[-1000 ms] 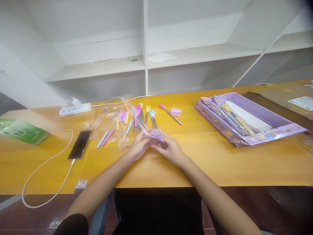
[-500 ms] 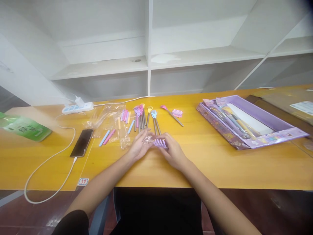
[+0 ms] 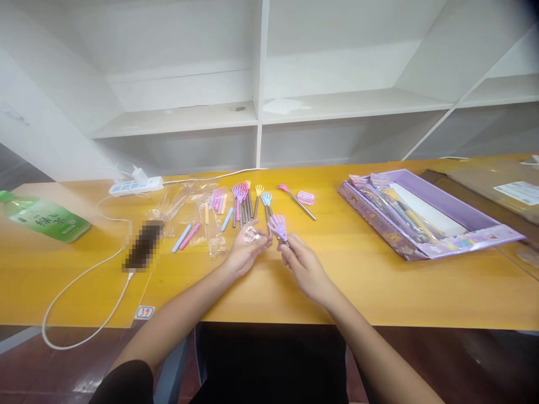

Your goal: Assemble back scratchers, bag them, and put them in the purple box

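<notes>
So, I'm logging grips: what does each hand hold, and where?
Right hand: purple claw-headed stick, just below its head. Left hand: crumpled clear wrapper; exact hold unclear.

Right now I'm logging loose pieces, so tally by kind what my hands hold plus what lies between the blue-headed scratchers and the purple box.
Scratchers: 2 (purple scratcher in the right hand, pink scratcher on the table)
Crumpled clear plastic: 1, in the left hand
Small pink card: 1
Total: 4

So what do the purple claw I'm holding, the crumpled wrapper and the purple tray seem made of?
Purple claw: probably moulded plastic, smooth and evenly coloured. Crumpled wrapper: likely thin plastic film, being clear and glinting. Purple tray: perhaps printed card, slightly glossy, given thin patterned walls.
</notes>
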Demonstrator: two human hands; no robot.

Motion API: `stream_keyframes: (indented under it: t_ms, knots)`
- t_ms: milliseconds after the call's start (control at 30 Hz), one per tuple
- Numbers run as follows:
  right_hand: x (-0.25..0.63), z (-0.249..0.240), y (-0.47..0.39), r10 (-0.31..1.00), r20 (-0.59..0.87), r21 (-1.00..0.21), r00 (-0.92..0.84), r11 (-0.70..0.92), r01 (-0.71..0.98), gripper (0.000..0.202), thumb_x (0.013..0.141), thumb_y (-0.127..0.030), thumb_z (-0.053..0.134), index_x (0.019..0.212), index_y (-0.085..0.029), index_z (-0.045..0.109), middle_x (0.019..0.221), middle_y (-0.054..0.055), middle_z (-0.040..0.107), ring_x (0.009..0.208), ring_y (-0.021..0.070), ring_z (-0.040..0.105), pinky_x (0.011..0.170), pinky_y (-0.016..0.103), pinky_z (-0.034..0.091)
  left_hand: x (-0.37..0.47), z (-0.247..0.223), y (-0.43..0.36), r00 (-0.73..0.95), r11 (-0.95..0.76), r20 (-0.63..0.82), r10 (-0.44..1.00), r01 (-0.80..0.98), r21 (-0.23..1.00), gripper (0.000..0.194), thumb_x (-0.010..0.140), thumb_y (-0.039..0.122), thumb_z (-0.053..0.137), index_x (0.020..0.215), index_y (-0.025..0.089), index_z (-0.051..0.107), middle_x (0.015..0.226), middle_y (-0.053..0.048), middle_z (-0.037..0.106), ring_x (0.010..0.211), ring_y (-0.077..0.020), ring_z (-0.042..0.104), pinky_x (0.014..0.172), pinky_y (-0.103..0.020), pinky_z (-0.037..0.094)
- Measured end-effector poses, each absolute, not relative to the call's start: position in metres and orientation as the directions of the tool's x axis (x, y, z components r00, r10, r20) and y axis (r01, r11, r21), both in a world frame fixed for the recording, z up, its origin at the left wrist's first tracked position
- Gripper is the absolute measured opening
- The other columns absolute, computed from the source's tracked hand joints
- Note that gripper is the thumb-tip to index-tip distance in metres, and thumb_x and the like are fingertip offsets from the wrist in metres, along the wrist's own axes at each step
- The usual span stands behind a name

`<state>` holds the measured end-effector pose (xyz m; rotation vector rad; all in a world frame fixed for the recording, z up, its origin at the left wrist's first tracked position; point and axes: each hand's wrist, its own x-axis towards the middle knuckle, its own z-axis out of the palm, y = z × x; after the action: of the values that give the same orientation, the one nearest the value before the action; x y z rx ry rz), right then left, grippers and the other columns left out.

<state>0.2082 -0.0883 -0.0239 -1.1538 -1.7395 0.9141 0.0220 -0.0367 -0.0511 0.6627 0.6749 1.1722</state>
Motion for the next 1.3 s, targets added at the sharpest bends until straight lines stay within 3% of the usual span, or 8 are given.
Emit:
stream_keyframes:
  t_ms: [133, 267, 367, 533, 700, 867, 1067, 1300]
  knots:
    - [0.197, -0.029, -0.103, 0.964, 0.157, -0.942, -0.214, 0.211, 0.261, 0.036, 0.110, -0.054, 0.042, 0.102, -0.026, 0.063, 0.087, 0.005, 0.052, 0.073, 0.0213, 0.051, 0.060, 0.033, 0.047, 0.021, -0.054, -0.034, 0.224, 0.216, -0.098, 0.970, -0.603, 0.768, 0.086, 0.065, 0.004, 0.093, 0.141, 0.027, 0.061, 0.102, 0.001, 0.074, 0.104, -0.0155, 0.075, 0.113, -0.037, 0.050]
    - [0.195, -0.033, -0.117, 0.967, 0.183, -0.926, -0.175, 0.230, 0.300, 0.034, 0.111, -0.048, 0.039, 0.102, -0.027, 0.064, 0.088, 0.005, 0.052, 0.071, 0.0214, 0.054, 0.061, 0.034, 0.048, 0.019, -0.054, -0.035, 0.243, 0.222, -0.096, 0.965, -0.568, 0.793, 0.077, 0.069, 0.011, 0.094, 0.138, 0.026, 0.063, 0.111, -0.003, 0.075, 0.107, -0.0188, 0.076, 0.105, -0.036, 0.054]
    - [0.194, -0.032, -0.121, 0.944, 0.260, -0.858, -0.200, 0.322, 0.401, 0.033, 0.112, -0.041, 0.036, 0.116, -0.026, 0.066, 0.085, 0.006, 0.057, 0.073, 0.0229, 0.058, 0.070, 0.037, 0.049, 0.021, -0.051, -0.038, 0.284, 0.269, -0.124, 0.951, -0.556, 0.786, 0.065, 0.078, 0.021, 0.091, 0.136, 0.023, 0.062, 0.116, -0.008, 0.076, 0.106, -0.0240, 0.078, 0.099, -0.040, 0.057]
    - [0.190, -0.042, -0.123, 0.965, 0.106, -0.876, -0.241, 0.205, 0.436, 0.043, 0.113, -0.036, 0.030, 0.150, -0.025, 0.048, 0.083, 0.003, 0.064, 0.062, 0.0196, 0.059, 0.065, 0.035, 0.048, 0.023, -0.048, -0.040, 0.321, 0.310, -0.139, 0.937, -0.577, 0.756, 0.045, 0.091, 0.030, 0.079, 0.131, 0.018, 0.062, 0.114, -0.014, 0.078, 0.102, -0.0293, 0.079, 0.094, -0.045, 0.060]
    - [0.188, -0.051, -0.121, 0.955, 0.079, -0.854, -0.285, 0.212, 0.474, 0.028, 0.112, -0.032, 0.033, 0.120, -0.024, 0.059, 0.082, 0.002, 0.065, 0.070, 0.0198, 0.063, 0.071, 0.033, 0.047, 0.022, -0.046, -0.038, 0.372, 0.385, -0.182, 0.910, -0.600, 0.701, 0.041, 0.102, 0.045, 0.064, 0.129, 0.014, 0.064, 0.111, -0.017, 0.079, 0.095, -0.0299, 0.080, 0.095, -0.048, 0.061]
    - [0.189, -0.042, -0.118, 0.955, 0.052, -0.877, -0.293, 0.184, 0.443, 0.031, 0.112, -0.035, 0.033, 0.092, -0.024, 0.054, 0.076, 0.002, 0.065, 0.068, 0.0187, 0.063, 0.070, 0.031, 0.046, 0.022, -0.045, -0.039, 0.423, 0.443, -0.208, 0.882, -0.591, 0.674, 0.051, 0.108, 0.050, 0.047, 0.139, 0.011, 0.060, 0.119, -0.021, 0.078, 0.098, -0.0306, 0.080, 0.101, -0.048, 0.058]
    - [0.188, -0.041, -0.116, 0.964, 0.024, -0.884, -0.264, 0.144, 0.445, 0.026, 0.110, -0.035, 0.034, 0.106, -0.023, 0.057, 0.073, 0.000, 0.065, 0.066, 0.0189, 0.064, 0.068, 0.031, 0.046, 0.023, -0.042, -0.044, 0.485, 0.445, -0.167, 0.859, -0.544, 0.711, 0.059, 0.110, 0.049, 0.042, 0.154, 0.011, 0.049, 0.133, -0.023, 0.074, 0.106, -0.0320, 0.078, 0.100, -0.046, 0.055]
    - [0.190, -0.052, -0.113, 0.987, 0.053, -0.890, -0.152, 0.116, 0.441, 0.014, 0.109, -0.039, 0.039, 0.107, -0.026, 0.043, 0.080, 0.000, 0.070, 0.065, 0.0197, 0.067, 0.064, 0.031, 0.047, 0.022, -0.041, -0.048, 0.523, 0.425, -0.141, 0.841, -0.477, 0.769, 0.064, 0.103, 0.059, 0.056, 0.144, 0.011, 0.062, 0.129, -0.022, 0.076, 0.114, -0.0312, 0.075, 0.104, -0.042, 0.052]
